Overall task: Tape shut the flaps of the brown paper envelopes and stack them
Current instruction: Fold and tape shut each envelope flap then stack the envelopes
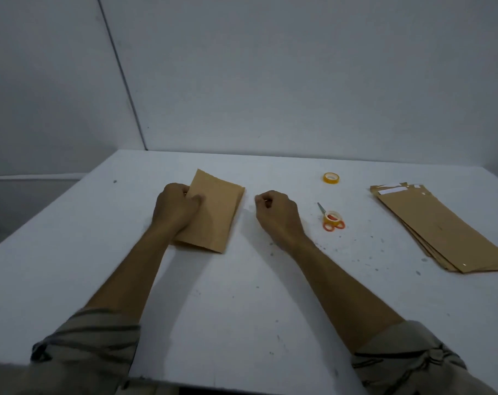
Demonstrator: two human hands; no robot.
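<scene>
A brown paper envelope (217,212) lies flat on the white table (242,295), a little left of centre. My left hand (176,208) grips its left edge, thumb on top of the paper. My right hand (276,213) rests just right of the envelope with its fingers curled; whether anything small is pinched in them I cannot tell. A stack of several brown envelopes (441,226) lies at the right side of the table. A yellow tape roll (331,177) sits at the back, right of centre.
Orange-handled scissors (329,219) lie between my right hand and the stack, with a second yellow tape roll (332,216) resting on them. Grey walls close the far side. The table's left edge drops off beyond my left arm.
</scene>
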